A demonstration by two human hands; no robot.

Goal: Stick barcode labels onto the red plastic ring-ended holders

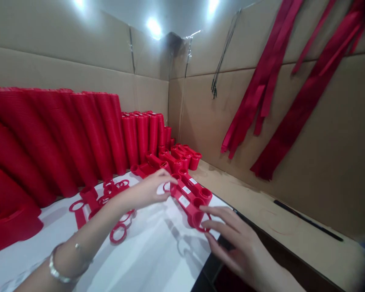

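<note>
My left hand (155, 187) pinches the far end of a red dumbbell-shaped piece (186, 202) with a white label, where a thin red ring shows beside the fingers. At the near end of that piece, my right hand (231, 233) has its fingers bent around the round end and a thin ring (207, 227). Similar labelled red pieces (197, 186) lie directly alongside on the right. Loose red rings (118, 233) and a few red parts (89, 198) are scattered on the white tabletop (146, 259), left of and partly behind my left forearm.
Tall stacks of red parts (54, 138) line the back left, with shorter stacks (142, 138) beside them. Cardboard walls (200, 97) enclose the table. Red ribbons (304, 105) and dark cords (222, 56) hang at right. A black strip (307, 220) lies on the cardboard ledge.
</note>
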